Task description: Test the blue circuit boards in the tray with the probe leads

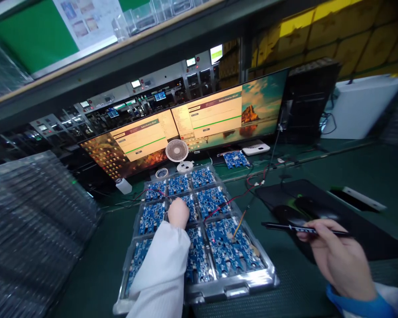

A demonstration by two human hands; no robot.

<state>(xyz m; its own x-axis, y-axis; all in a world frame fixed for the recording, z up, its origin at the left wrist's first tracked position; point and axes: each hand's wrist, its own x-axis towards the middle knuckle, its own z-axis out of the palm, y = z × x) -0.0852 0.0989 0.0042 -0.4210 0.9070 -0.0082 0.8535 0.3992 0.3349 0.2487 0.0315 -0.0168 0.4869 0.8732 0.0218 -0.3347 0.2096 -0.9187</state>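
Observation:
A clear plastic tray (234,289) divided into compartments holds several blue circuit boards (235,247). Over its middle compartment, my left hand (178,213) is closed and rests against a board. Its fingertips are hidden behind the back of the hand. A thin dark-red wire (155,191) runs from the left up to that hand. My right hand (341,256) is closed around a black pen (296,228), held nearly level above the mouse mat, to the right of the tray. An orange strip (239,224) stands up from the front right board.
Two monitors (215,117) stand behind the tray, with a small white fan (177,152) before them. Stacked clear trays (33,221) rise at the left. A mouse mat (368,234) with dark mice lies right. Red and black cables (252,181) cross the bench.

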